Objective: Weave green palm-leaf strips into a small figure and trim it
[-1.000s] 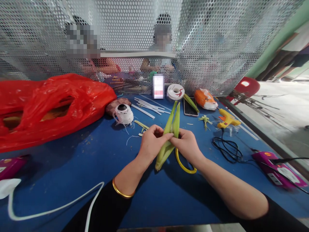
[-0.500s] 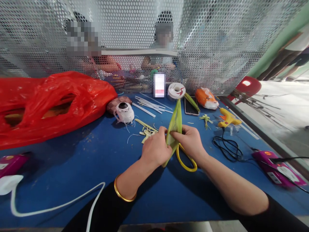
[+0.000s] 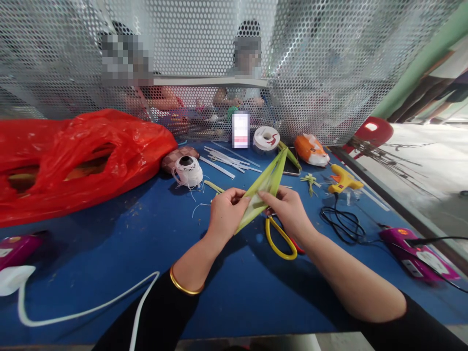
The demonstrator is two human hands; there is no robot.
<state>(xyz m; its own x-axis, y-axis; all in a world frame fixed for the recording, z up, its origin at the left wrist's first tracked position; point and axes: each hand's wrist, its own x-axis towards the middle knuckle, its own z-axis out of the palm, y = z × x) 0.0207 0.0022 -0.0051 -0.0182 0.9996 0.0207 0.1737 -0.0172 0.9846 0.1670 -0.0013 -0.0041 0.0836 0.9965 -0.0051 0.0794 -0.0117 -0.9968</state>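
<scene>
A long green leaf, like a corn husk (image 3: 260, 191), is stretched between both hands above the blue table (image 3: 175, 253). My left hand (image 3: 225, 212) pinches its left edge between thumb and fingers. On the opposite edge, my right hand (image 3: 287, 207) grips with the thumb on top. The husk is opened out, showing a pale inner face, and its pointed tip leans to the upper right. Scissors (image 3: 280, 239) with yellow and red handles lie below my right hand, their blades mostly hidden. Pale green scraps (image 3: 214, 187) lie beyond my left hand, partly covered.
Left are a red plastic bag (image 3: 139, 141) and a white string spool (image 3: 188, 170). White strips (image 3: 230, 161), a ribbon roll (image 3: 266, 139) and a lit phone (image 3: 240, 129) lie ahead. Right are a yellow glue gun (image 3: 343, 179) and purple power strip (image 3: 413, 253). People sit behind the perforated screen (image 3: 204, 44).
The husk has tilted to the right and spread wider, showing more of its inner face. My left hand has moved slightly left, and more of the scissors' red handle shows.
</scene>
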